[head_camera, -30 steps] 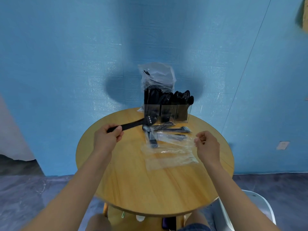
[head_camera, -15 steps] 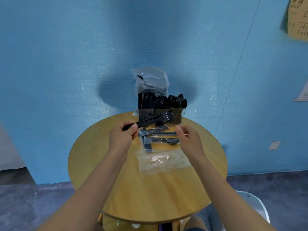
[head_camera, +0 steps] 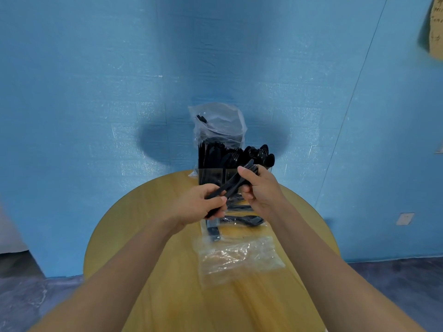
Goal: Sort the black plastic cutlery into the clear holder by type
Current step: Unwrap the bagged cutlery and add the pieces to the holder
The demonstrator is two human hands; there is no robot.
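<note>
A clear holder (head_camera: 211, 174) stands at the far edge of the round wooden table (head_camera: 143, 226), its compartments packed with black cutlery; spoon bowls (head_camera: 260, 153) show at its right end. My left hand (head_camera: 199, 207) grips the handle ends of a black knife and fork (head_camera: 233, 184), which slant up to the right in front of the holder. My right hand (head_camera: 260, 188) pinches the fork near its head. Below the hands a wrapped black spoon (head_camera: 247, 220) and other wrapped pieces lie on the table.
A clear plastic bag (head_camera: 219, 124) stands behind the holder against the blue wall. Empty crumpled wrappers (head_camera: 239, 258) lie on the table between my forearms. A wall socket (head_camera: 404, 218) sits low on the right.
My right hand rose from the wrapped pieces on the table and took hold of the fork end of the cutlery in my left hand. The view drew closer to the table.
</note>
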